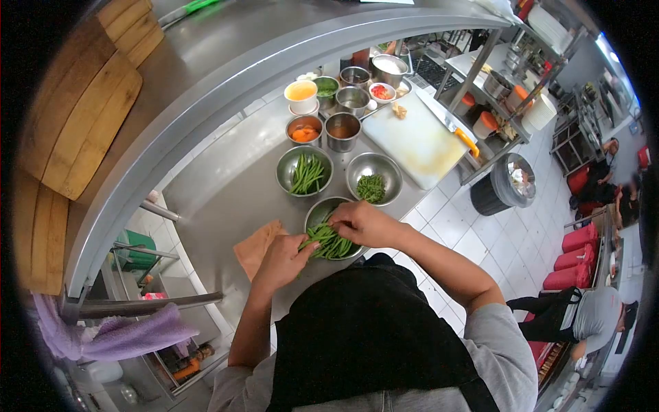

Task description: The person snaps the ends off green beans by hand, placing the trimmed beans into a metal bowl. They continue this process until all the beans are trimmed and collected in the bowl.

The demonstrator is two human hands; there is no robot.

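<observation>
My left hand (280,261) is closed in a pinch on green beans at the near left rim of a steel bowl (312,218). Over that same bowl my right hand (362,223) bends its fingers down and pinches among the green beans (329,244); its fingertips are partly hidden. Just beyond stands a second bowl with long green beans (307,173). To its right, another steel bowl (384,165) holds short cut green pieces (371,188). An orange-brown cloth (257,248) lies beside my left hand.
A white cutting board (412,137) with an orange-handled knife (449,126) lies at the right. Several containers, one with orange slices (304,134), stand at the back. A metal shelf edge (226,75) curves overhead. A bin (504,184) and a person (597,316) are at right.
</observation>
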